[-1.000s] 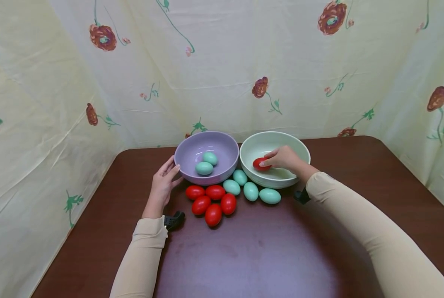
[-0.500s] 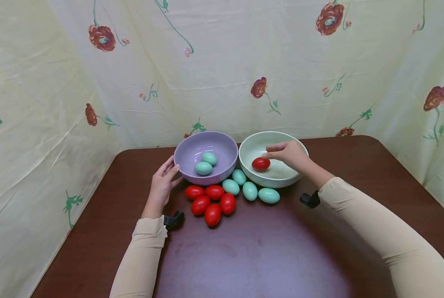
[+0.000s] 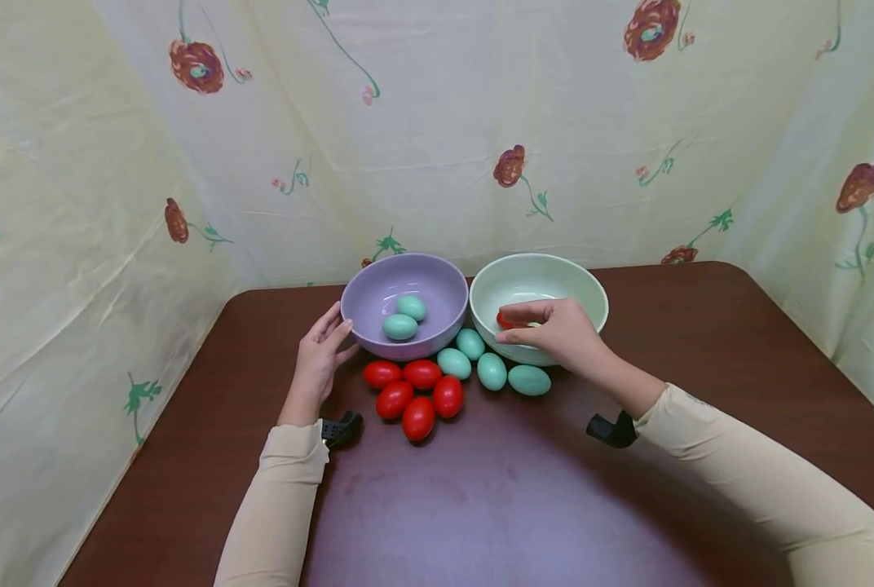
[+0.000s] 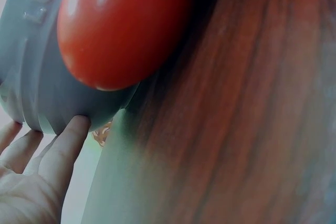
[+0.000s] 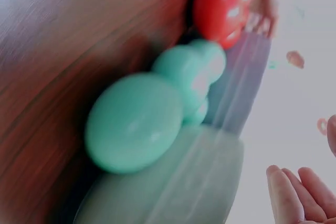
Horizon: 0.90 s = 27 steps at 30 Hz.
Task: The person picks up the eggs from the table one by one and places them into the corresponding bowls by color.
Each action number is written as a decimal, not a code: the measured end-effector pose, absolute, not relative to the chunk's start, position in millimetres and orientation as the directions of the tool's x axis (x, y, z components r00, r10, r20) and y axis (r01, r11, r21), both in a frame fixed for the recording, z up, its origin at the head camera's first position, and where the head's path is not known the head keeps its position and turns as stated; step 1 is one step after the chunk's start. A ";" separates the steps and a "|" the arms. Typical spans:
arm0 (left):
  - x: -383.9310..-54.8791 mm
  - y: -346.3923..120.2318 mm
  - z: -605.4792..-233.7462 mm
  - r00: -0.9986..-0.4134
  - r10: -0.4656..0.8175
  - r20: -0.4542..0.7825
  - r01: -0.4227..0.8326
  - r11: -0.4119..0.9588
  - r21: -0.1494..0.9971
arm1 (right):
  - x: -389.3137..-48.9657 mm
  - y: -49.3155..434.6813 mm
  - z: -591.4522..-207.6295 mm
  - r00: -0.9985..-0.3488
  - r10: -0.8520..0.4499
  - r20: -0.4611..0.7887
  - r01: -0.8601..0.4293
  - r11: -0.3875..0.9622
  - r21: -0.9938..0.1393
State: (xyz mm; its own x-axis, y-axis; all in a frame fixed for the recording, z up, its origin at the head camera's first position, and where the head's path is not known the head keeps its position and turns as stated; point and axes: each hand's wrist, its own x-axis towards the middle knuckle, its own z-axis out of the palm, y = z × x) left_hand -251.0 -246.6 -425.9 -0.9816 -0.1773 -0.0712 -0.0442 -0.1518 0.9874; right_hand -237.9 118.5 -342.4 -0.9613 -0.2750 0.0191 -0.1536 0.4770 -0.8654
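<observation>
My left hand [image 3: 318,363] rests against the outer left side of a purple bowl [image 3: 359,303]. In the left wrist view its extended fingers [image 4: 65,150] touch the bowl's wall. Two mint-green eggs [image 3: 400,327] lie inside that bowl. Over the front of a pale green bowl [image 3: 587,293] hovers my right hand [image 3: 565,330], thumb and fingers apart, nothing between them. Partly hidden behind its fingers, a red egg [image 3: 504,320] lies in the pale green bowl. The right wrist view shows the right hand's fingers [image 5: 286,195] at its lower right, beyond the bowl's rim.
Several red eggs [image 3: 418,419] cluster on the dark wooden table [image 3: 481,505] before the purple bowl. Beside them, several mint-green eggs [image 3: 529,380] lie along the front of both bowls, which stand side by side. A flowered cloth [image 3: 437,163] hangs behind the table.
My right hand has let go of the red egg, leaving it in the pale green bowl. It rose slightly, then came back toward the bowl's front. The left hand has stayed at the purple bowl.
</observation>
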 end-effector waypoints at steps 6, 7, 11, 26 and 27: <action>-251.1 -248.4 -425.0 -0.980 -0.184 -0.080 -0.051 -0.159 0.986 | -226.7 101.9 -352.6 -0.936 -0.351 -0.024 -0.130 0.407 -0.904; -251.0 -248.0 -424.9 -0.980 -0.185 -0.079 -0.050 -0.160 0.986 | -225.1 100.0 -355.7 -0.929 -0.369 -0.032 -0.124 0.393 -0.911; -250.8 -247.0 -424.7 -0.980 -0.183 -0.076 -0.047 -0.160 0.986 | -218.2 93.0 -367.1 -0.907 -0.416 -0.062 -0.088 0.333 -0.939; -250.1 -244.7 -420.9 -0.979 -0.185 -0.082 -0.055 -0.148 0.987 | -204.4 70.6 -388.4 -0.905 -0.420 -0.070 -0.087 0.343 -0.935; -250.2 -244.6 -420.7 -0.979 -0.184 -0.086 -0.059 -0.147 0.987 | -204.1 69.6 -389.5 -0.907 -0.414 -0.074 -0.082 0.346 -0.935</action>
